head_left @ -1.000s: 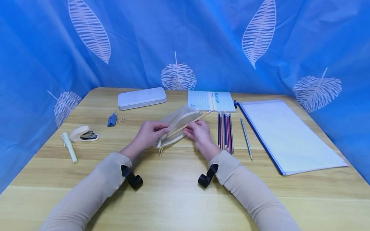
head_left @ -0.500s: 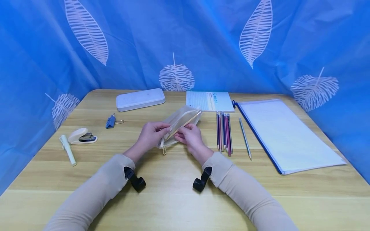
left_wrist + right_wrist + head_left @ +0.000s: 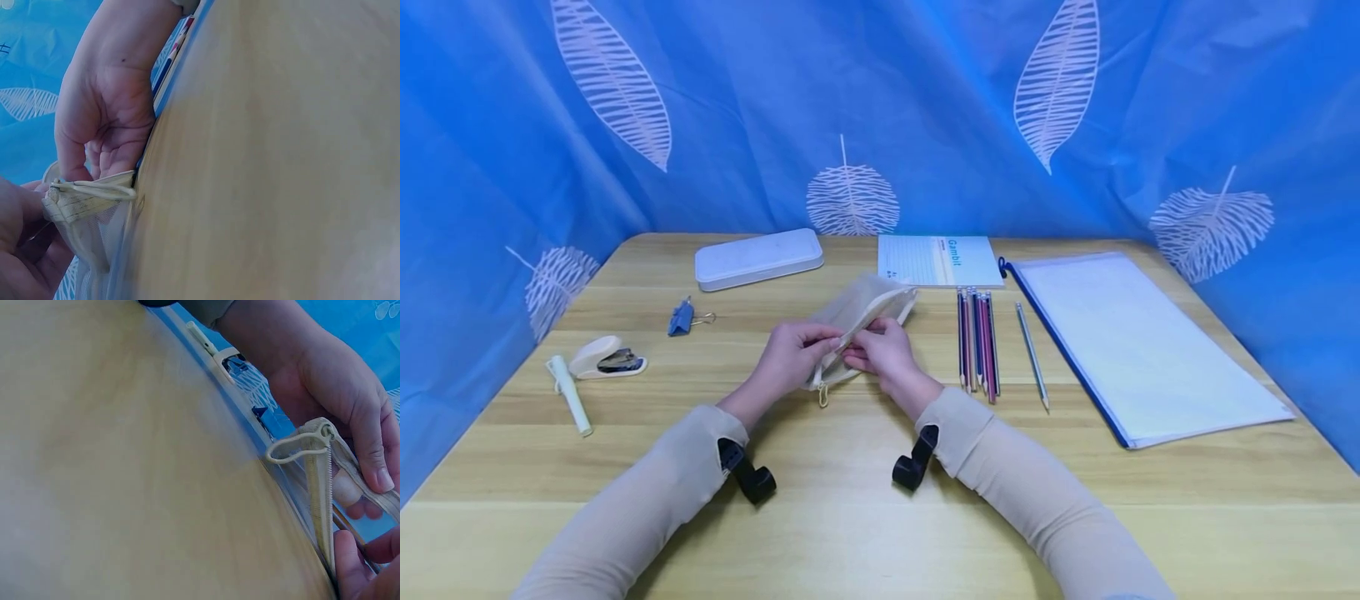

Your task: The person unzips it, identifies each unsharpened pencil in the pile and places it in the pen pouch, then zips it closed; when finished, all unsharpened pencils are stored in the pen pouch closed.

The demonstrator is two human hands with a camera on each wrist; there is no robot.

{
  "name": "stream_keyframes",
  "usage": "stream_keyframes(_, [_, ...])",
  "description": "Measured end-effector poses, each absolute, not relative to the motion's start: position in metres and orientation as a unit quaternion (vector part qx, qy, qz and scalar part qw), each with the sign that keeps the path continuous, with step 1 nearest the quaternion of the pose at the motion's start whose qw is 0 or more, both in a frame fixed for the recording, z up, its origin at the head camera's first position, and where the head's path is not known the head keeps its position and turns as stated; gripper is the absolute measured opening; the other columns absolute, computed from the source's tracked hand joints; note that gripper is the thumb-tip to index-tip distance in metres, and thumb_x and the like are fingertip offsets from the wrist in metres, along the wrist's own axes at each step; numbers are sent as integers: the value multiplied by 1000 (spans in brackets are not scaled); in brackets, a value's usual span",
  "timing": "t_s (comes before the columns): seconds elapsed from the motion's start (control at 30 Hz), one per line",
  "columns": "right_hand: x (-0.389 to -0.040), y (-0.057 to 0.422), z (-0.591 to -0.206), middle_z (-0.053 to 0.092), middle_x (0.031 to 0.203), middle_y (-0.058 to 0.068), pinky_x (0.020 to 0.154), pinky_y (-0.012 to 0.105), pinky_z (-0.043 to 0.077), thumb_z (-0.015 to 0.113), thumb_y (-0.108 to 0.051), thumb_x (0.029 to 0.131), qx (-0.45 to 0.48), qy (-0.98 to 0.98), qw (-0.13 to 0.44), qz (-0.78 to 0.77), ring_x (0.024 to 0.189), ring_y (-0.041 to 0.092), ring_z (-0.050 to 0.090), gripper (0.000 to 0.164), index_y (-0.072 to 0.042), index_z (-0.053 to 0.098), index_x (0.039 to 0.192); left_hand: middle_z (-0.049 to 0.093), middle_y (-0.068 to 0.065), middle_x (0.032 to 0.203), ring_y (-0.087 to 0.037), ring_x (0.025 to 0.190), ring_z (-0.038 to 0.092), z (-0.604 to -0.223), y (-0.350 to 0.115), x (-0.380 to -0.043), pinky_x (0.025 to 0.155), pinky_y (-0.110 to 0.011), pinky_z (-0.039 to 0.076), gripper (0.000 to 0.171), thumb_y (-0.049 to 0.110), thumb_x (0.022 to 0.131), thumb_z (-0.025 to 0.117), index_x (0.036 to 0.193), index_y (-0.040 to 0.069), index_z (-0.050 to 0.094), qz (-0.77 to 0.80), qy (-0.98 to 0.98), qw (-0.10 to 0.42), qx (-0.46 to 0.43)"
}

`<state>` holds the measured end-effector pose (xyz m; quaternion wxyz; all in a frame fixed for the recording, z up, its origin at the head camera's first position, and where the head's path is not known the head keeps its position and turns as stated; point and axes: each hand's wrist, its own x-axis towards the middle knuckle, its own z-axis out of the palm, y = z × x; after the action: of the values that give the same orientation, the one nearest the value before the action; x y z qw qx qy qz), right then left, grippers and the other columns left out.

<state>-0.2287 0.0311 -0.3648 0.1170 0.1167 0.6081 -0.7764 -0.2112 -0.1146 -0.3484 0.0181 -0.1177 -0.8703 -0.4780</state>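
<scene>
A beige see-through zip pouch (image 3: 857,304) is held up above the table with its zip opening spread. My left hand (image 3: 793,354) pinches one edge of that opening, thumb on the zip band (image 3: 375,497). At the other side, my right hand (image 3: 887,354) has its fingers at the mouth of the pouch. In the right wrist view they hold a thin brown pencil (image 3: 349,526), mostly hidden by the pouch and fingers. A zip-pull loop (image 3: 823,396) hangs at the pouch's near end.
Right of the hands lie several pencils (image 3: 976,346) in a bunch, a single pencil (image 3: 1033,358) and a blue-edged document folder (image 3: 1150,350). Behind are a white case (image 3: 760,260) and a notebook (image 3: 940,261). Leftward are a binder clip (image 3: 681,319), a stapler (image 3: 608,358) and a pale green highlighter (image 3: 571,396).
The right hand has moved left and closer to the left hand, bringing the pencil down into the pouch. The pencil's far end stuck out past the pouch earlier and is now hidden in the head view.
</scene>
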Motion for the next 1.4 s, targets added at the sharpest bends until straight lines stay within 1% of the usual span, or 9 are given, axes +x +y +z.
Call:
stream_keyframes(0.13, [-230,31,-366,60,85,14,66,26,55,52,3,87,114,610,123,-774,63,14,63,37,5,40,122,69,-13,103,-21,90,61,-350,-114,-211,73,-27,49,16,8,86,64,101,5,71,-483,-866,15,-130])
stream_keyframes(0.27, [-228,38,-366,63,97,22,71,25,54,54,0,89,111,619,131,-766,70,15,65,40,8,42,127,69,-13,99,-16,81,60,-353,-115,-212,67,-22,48,16,8,86,64,100,4,71,-494,-859,12,-133])
stream_keyframes(0.43, [-224,59,-362,60,112,26,77,25,53,55,4,87,100,644,137,-746,87,21,65,43,7,45,129,69,-15,95,-12,73,58,-353,-115,-210,62,-21,48,17,7,86,64,100,2,70,-505,-854,-3,-128])
stream_keyframes(0.53, [-224,77,-358,58,115,25,80,26,52,56,4,87,83,659,152,-732,93,24,64,42,6,47,128,69,-14,95,-11,73,58,-352,-116,-208,62,-22,49,17,9,86,65,101,3,71,-506,-855,-6,-114])
stream_keyframes(0.7, [-220,112,-348,59,114,23,82,27,52,59,-1,87,38,701,172,-691,89,17,65,37,4,52,123,69,-14,96,-11,74,59,-351,-120,-209,63,-22,50,18,10,86,64,102,4,70,-507,-855,-8,-106])
stream_keyframes(0.93, [-217,162,-336,58,112,26,80,27,52,57,-4,89,-28,769,138,-623,83,10,64,39,10,47,125,69,-14,96,-13,74,59,-349,-125,-209,64,-23,50,18,10,87,64,103,4,70,-501,-858,-13,-108])
stream_keyframes(1.03, [-218,180,-335,56,112,28,79,26,52,57,-4,89,-33,784,125,-607,83,10,63,39,11,46,124,69,-14,97,-14,75,59,-348,-126,-210,64,-23,50,19,11,87,64,103,4,70,-498,-860,-11,-112])
stream_keyframes(1.27, [-215,207,-334,57,107,20,78,23,52,58,-7,89,-19,833,96,-544,85,11,61,37,9,49,122,68,-14,101,-14,76,59,-348,-128,-210,66,-24,49,18,11,87,64,103,4,70,-496,-861,-12,-113])
stream_keyframes(1.4, [-216,217,-336,57,109,20,77,23,52,60,-8,88,2,857,90,-507,87,15,61,38,8,49,122,68,-14,102,-15,78,59,-348,-129,-209,67,-24,50,19,11,87,64,104,5,70,-494,-862,-12,-112])
